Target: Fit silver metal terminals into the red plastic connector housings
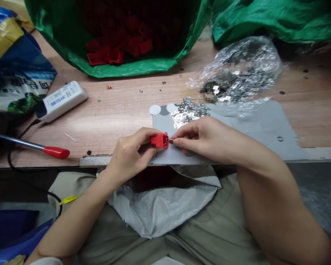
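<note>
My left hand [131, 149] grips a small red plastic housing [160, 140] between thumb and fingers, just above the front of the grey mat [179, 157]. Close on its right, my right hand [201, 138] pinches a small, thin metal piece [171, 140] at the housing's open side. The fingers hide most of that piece, and I cannot tell how far it reaches inside. Right behind my hands lies a pile of small flat metal pieces [191, 110] on the mat.
A green sack [105, 71] holding red housings [116, 55] lies open at the back. Beyond the mat sits a clear plastic bag of metal parts [245, 73]. To the left are a white power adapter [64, 99] and a red-handled lever [55, 151]. An open whitish sack [154, 209] rests on my lap.
</note>
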{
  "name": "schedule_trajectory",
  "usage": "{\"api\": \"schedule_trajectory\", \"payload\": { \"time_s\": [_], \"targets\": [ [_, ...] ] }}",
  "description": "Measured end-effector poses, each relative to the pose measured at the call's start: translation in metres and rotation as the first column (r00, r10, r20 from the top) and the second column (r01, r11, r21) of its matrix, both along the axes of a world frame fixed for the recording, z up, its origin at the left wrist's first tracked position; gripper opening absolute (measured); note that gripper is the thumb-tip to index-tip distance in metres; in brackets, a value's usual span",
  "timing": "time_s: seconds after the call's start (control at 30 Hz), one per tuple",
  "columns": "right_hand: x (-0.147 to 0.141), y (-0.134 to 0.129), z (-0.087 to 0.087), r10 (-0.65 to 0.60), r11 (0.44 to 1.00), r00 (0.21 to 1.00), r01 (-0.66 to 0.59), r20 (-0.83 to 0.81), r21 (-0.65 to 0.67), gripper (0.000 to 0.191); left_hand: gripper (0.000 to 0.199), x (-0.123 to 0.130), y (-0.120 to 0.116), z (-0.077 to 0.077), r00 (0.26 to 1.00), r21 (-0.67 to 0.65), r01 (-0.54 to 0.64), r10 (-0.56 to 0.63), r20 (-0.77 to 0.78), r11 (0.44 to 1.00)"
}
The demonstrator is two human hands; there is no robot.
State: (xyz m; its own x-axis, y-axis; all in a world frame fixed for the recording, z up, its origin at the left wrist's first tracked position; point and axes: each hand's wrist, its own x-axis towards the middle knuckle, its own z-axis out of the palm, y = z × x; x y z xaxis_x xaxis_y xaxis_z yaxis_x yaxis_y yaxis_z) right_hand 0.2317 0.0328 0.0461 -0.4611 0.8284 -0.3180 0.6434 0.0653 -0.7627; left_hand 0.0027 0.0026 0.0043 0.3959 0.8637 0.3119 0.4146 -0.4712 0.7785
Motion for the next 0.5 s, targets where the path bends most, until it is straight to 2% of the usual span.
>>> {"api": "schedule_trajectory", "payload": {
  "time_s": [0.17, 0.3, 0.5],
  "targets": [
    [0.000, 0.001, -0.002, -0.021, 1.000, 1.000, 0.021, -0.007, -0.013, 0.021, 0.025, 0.001, 0.000, 0.001, 1.000, 0.016, 0.000, 0.000, -0.013, 1.000],
    [-0.004, -0.004, -0.001, -0.045, 0.997, 0.999, 0.044, 0.018, 0.057, 0.018, 0.027, 0.001, 0.000, 0.002, 0.999, 0.049, 0.008, -0.005, -0.048, 0.999],
    [-0.014, -0.011, 0.006, -0.086, 0.985, 0.985, 0.062, 0.147, 0.160, 0.015, 0.026, 0.000, 0.000, 0.002, 0.997, 0.061, 0.018, -0.014, -0.074, 0.998]
  ]
}}
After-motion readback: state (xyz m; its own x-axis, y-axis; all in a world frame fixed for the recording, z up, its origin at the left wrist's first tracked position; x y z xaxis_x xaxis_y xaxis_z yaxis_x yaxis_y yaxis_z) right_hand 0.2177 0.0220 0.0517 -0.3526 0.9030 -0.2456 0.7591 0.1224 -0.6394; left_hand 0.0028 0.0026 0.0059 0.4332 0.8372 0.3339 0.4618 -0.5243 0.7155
